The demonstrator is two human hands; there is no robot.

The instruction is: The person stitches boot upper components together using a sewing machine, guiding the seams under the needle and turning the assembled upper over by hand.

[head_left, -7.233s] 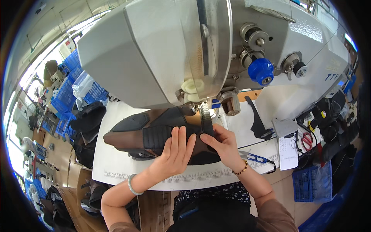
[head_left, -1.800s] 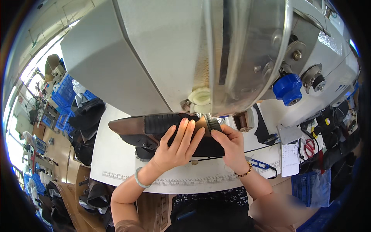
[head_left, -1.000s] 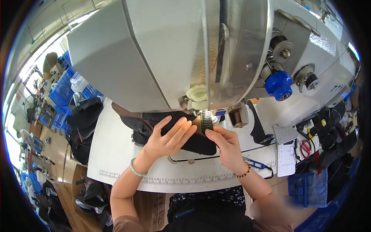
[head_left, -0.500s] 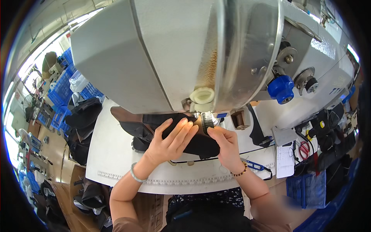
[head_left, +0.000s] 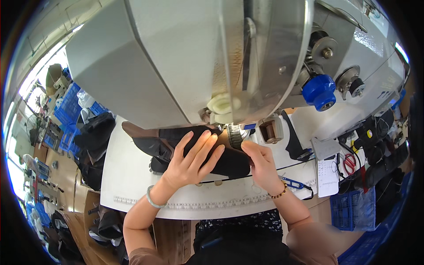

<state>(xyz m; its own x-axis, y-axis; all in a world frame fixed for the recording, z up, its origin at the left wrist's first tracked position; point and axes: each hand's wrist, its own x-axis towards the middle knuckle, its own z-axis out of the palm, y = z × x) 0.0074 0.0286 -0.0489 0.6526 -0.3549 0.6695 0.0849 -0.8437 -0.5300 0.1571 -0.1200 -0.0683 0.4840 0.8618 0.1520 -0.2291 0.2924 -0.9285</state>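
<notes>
Fabric (head_left: 232, 164) sits under machine (head_left: 172, 66); our L hand (head_left: 187, 164), fingers spread, prob. steadies it; R hand (head_left: 262, 168) pinches strip (head_left: 234, 135) for control, prob.

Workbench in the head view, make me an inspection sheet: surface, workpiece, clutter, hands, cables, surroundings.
Surface: smooth white tabletop, printed ruler strip along its near edge.
Workpiece: flexible black-and-brown sewn piece, partly under the large grey sewing machine.
Clutter: slim blue tool, red-handled scissors and white paper sheet, all at right.
Hands: left hand lies on the piece, fingers spread; right hand is curled at its right edge, grip unclear.
Cables: thin black cable near the scissors; its ends cannot be traced.
Surroundings: blue plastic crates at left; brown cardboard box holding dark pieces, lower left.
</notes>
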